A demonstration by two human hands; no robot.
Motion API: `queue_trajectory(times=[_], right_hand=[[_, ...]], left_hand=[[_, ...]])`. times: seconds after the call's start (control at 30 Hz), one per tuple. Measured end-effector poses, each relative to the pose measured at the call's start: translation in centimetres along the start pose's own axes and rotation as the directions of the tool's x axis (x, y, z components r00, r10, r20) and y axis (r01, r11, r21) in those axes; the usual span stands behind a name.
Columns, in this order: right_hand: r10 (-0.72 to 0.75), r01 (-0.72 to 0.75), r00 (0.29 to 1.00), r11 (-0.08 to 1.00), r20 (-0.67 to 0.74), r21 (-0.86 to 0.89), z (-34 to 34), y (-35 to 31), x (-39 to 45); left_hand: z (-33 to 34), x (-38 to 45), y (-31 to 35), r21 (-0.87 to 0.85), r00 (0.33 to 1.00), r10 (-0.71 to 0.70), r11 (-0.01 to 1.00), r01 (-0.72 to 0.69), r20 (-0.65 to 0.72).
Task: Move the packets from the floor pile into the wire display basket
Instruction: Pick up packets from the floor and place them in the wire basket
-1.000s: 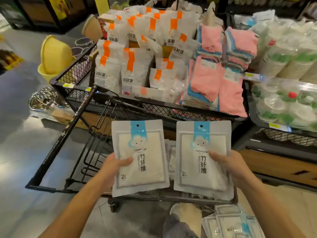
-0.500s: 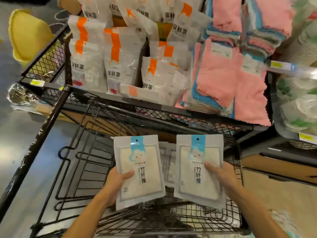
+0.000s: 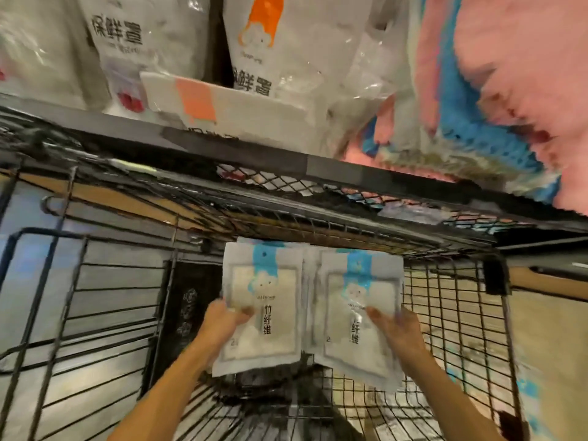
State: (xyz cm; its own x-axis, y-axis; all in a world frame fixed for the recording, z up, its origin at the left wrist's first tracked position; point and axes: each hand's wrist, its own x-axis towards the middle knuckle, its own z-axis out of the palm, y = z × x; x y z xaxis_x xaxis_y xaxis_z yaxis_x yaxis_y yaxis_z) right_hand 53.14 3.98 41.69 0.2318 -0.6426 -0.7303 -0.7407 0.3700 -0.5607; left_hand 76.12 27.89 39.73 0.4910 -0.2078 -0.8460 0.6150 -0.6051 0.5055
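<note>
Both hands have carried their packets forward and down since the earlier frames, from above the front rail to deep inside the black wire display basket (image 3: 451, 316), and the upper shelf now fills the top of the view. The left hand (image 3: 219, 323) grips a flat white packet with a blue top tab and black printed characters (image 3: 264, 300), thumb curled over its face and fingers behind. The right hand (image 3: 397, 329) grips a second white, blue-tabbed packet (image 3: 356, 313) the same way, thumb on the front near its right edge. These two packets are held upright side by side, their inner edges just about touching, with their tops close under the dark rail of the basket's far wall. Between and behind them a further pale packet (image 3: 310, 281) shows, though the blur hides how it stands. Left of the packets lies an open section of black wire rack (image 3: 105, 300) with the grey floor (image 3: 117, 386) showing through. Above, on the black mesh upper shelf (image 3: 286, 183), stand white plastic bags with orange labels (image 3: 270, 49), and beside them at the right hang fluffy pink and blue cloths (image 3: 509, 74). Motion blur softens the whole frame.
</note>
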Motion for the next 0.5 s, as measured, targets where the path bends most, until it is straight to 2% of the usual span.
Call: queue_trajectory(times=[0.1,0.2,0.27,0.37,0.4,0.43,0.5], right_hand=[[-0.004,0.004,0.999,1.0,-0.04,-0.002,1.4,1.6,2.2],[-0.09,0.087,0.994,0.995,-0.058,-0.05,2.5,2.5,3.0],[-0.14,0.128,0.983,0.987,-0.119,-0.098,3.2,2.9,3.2],[-0.147,0.119,0.964,0.983,-0.222,-0.137,4.2,3.5,4.3],[-0.13,0.092,0.958,0.983,-0.255,-0.156,4.6,3.7,4.6],[-0.1,0.049,0.955,0.982,-0.281,-0.183,5.0,3.6,4.9],[-0.075,0.001,0.945,0.974,-0.318,-0.226,5.7,3.4,5.1]], left_hand=[[0.5,2.8,-1.1,-0.014,1.0,-0.021,1.0,0.021,-0.018],[1.3,4.3,-1.7,0.03,0.998,-0.016,0.999,0.018,-0.06],[1.9,5.2,-2.4,0.107,0.993,0.073,0.992,-0.063,-0.093],[2.5,6.3,-3.3,0.43,0.945,0.312,0.87,-0.243,-0.097],[2.6,6.2,-3.5,0.477,0.935,0.346,0.836,-0.27,-0.076],[2.7,6.1,-3.6,0.525,0.928,0.368,0.801,-0.289,-0.05],[3.5,6.2,-4.5,0.696,0.903,0.42,0.675,-0.245,-0.089]])
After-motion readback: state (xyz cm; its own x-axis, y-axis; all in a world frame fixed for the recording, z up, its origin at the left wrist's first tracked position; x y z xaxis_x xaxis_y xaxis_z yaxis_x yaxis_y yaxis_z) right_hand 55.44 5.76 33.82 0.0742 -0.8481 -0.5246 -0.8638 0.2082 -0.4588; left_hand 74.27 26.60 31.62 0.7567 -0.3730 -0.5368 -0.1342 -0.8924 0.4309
